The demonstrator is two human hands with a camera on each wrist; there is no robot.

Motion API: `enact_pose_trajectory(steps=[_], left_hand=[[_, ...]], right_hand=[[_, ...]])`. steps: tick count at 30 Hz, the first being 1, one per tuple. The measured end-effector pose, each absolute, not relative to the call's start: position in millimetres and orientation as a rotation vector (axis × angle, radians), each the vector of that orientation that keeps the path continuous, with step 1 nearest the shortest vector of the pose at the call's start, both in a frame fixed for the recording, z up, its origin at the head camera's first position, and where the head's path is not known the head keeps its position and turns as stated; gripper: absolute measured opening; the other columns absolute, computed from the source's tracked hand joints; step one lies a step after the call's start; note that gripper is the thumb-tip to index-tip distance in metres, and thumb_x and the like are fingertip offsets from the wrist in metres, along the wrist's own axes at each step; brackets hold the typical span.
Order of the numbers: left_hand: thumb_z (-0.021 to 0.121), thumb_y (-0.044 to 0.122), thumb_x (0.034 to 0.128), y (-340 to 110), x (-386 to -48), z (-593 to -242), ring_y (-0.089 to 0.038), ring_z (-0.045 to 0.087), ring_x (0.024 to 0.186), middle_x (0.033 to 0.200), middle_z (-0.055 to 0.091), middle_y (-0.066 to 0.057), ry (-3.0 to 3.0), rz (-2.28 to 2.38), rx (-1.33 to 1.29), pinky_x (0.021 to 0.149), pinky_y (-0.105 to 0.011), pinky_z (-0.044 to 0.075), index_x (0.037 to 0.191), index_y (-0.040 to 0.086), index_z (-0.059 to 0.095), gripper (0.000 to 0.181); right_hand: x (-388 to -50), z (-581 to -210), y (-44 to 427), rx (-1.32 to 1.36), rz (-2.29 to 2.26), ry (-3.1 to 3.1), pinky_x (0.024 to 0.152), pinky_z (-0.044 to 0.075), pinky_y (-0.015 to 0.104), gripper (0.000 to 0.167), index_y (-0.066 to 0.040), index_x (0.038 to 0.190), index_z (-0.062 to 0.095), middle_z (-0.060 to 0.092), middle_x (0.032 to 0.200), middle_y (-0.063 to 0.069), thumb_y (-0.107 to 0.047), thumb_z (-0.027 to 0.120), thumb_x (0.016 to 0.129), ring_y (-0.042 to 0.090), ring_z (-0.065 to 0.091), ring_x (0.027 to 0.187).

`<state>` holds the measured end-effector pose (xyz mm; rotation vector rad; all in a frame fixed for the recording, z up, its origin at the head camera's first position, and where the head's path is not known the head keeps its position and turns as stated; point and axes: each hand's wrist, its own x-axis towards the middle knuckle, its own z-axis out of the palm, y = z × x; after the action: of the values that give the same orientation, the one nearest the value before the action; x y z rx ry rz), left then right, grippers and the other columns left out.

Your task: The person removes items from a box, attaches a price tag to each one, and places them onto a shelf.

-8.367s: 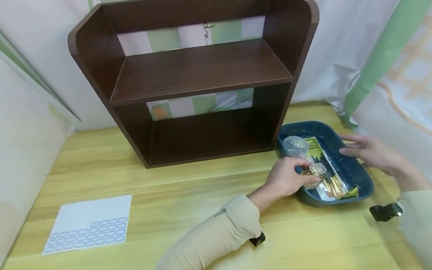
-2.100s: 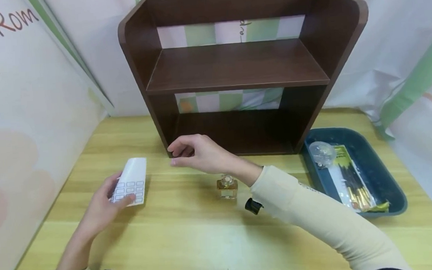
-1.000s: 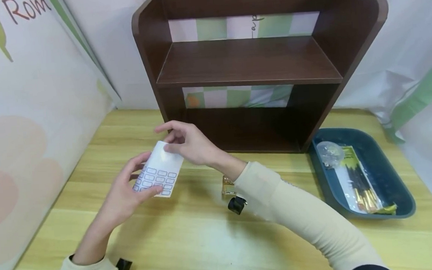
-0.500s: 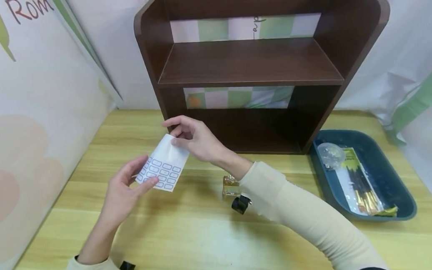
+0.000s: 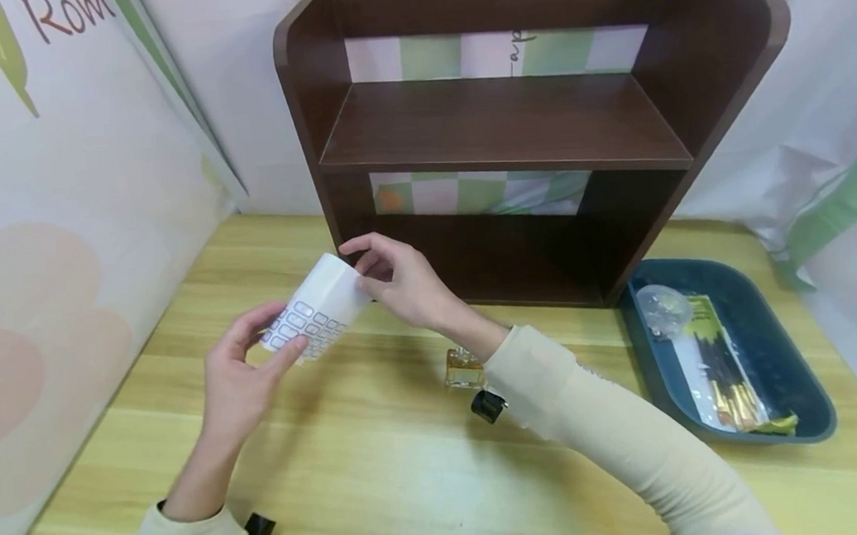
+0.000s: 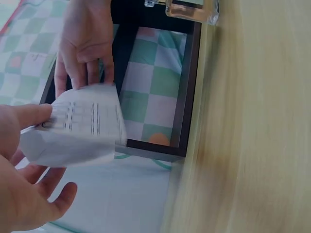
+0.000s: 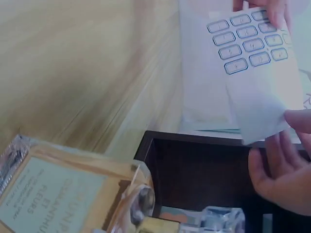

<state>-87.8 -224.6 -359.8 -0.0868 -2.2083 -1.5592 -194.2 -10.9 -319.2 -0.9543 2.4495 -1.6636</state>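
Note:
A white sheet of blue-framed labels (image 5: 312, 317), bent into a curve, is held above the table between both hands. My left hand (image 5: 238, 380) pinches its lower left edge, thumb on the printed face. At its upper right edge my right hand (image 5: 407, 285) pinches the blank part between thumb and fingers. The left wrist view has the sheet (image 6: 82, 116) blurred, with the right hand (image 6: 87, 48) beyond it. Below my right forearm a small amber perfume bottle (image 5: 464, 369) stands on the table; its printed label (image 7: 48, 194) shows close up in the right wrist view.
A dark brown two-tier shelf (image 5: 504, 121) stands at the back of the wooden table (image 5: 413, 476). To its right, a blue tray (image 5: 818, 389) holds a clear round plastic container (image 5: 663, 311) and a pack of brushes (image 5: 723, 375). Fabric walls enclose the table.
Earlier the label sheet lay on the table and the bottle was in the tray under my left hand. Since then my left hand lifted the sheet, my right hand joined, and the sheet now curls more.

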Motion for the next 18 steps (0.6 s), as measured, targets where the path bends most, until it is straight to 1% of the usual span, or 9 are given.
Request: enact_pose_trajectory(steps=[3, 5, 8, 12, 15, 18], left_hand=[[0.082, 0.0, 0.0815, -222.5, -87.6, -359.5, -0.012, 0.058, 0.1, 0.119, 0.069, -0.008, -2.195, -1.444, -0.132, 0.087, -0.022, 0.044, 0.122, 0.003, 0.068, 0.043], [0.083, -0.005, 0.0792, -221.5, -88.4, -360.3, -0.012, 0.057, 0.099, 0.118, 0.069, -0.01, -2.17, -1.371, -0.196, 0.085, -0.022, 0.043, 0.12, 0.001, 0.069, 0.044], [0.083, -0.011, 0.0753, -220.2, -91.3, -362.7, -0.012, 0.058, 0.099, 0.119, 0.069, -0.014, -2.124, -1.307, -0.292, 0.084, -0.022, 0.044, 0.118, -0.001, 0.069, 0.046], [0.081, -0.011, 0.0766, -217.3, -91.8, -363.3, -0.012, 0.06, 0.098, 0.116, 0.069, -0.014, -2.115, -1.367, -0.301, 0.086, -0.022, 0.047, 0.119, -0.002, 0.068, 0.045], [0.078, -0.011, 0.0808, -215.4, -90.8, -363.1, -0.013, 0.063, 0.101, 0.114, 0.07, -0.014, -2.116, -1.469, -0.289, 0.09, -0.022, 0.05, 0.121, -0.004, 0.066, 0.042], [0.075, -0.012, 0.0835, -214.4, -90.2, -364.5, -0.013, 0.065, 0.105, 0.115, 0.07, -0.016, -2.102, -1.534, -0.299, 0.091, -0.022, 0.052, 0.122, -0.004, 0.064, 0.041]], right_hand=[[-190.7, -318.5, -12.4, -1.022, -1.617, 2.581, 0.094, 0.05, 0.034, 0.04, -0.008, 0.128, 0.064, 0.062, 0.118, 0.009, 0.004, 0.071, 0.09, 0.021, 0.059, 0.108], [-188.0, -317.5, -14.8, -1.132, -1.576, 2.64, 0.102, 0.044, 0.034, 0.04, -0.009, 0.126, 0.066, 0.059, 0.127, 0.01, 0.001, 0.074, 0.088, 0.021, 0.054, 0.118], [-183.5, -316.6, -18.6, -1.301, -1.503, 2.656, 0.107, 0.038, 0.033, 0.035, -0.01, 0.121, 0.07, 0.058, 0.135, 0.008, -0.003, 0.077, 0.088, 0.021, 0.048, 0.126], [-179.4, -317.9, -22.6, -1.453, -1.389, 2.652, 0.109, 0.034, 0.034, 0.027, -0.012, 0.114, 0.074, 0.06, 0.136, 0.006, -0.01, 0.079, 0.088, 0.022, 0.045, 0.132], [-178.6, -318.6, -23.9, -1.492, -1.332, 2.664, 0.114, 0.027, 0.037, 0.024, -0.015, 0.111, 0.076, 0.062, 0.135, 0.005, -0.012, 0.079, 0.088, 0.02, 0.043, 0.135], [-179.5, -318.8, -23.9, -1.506, -1.31, 2.659, 0.114, 0.025, 0.037, 0.022, -0.016, 0.109, 0.076, 0.065, 0.132, 0.003, -0.014, 0.08, 0.087, 0.019, 0.045, 0.134]])
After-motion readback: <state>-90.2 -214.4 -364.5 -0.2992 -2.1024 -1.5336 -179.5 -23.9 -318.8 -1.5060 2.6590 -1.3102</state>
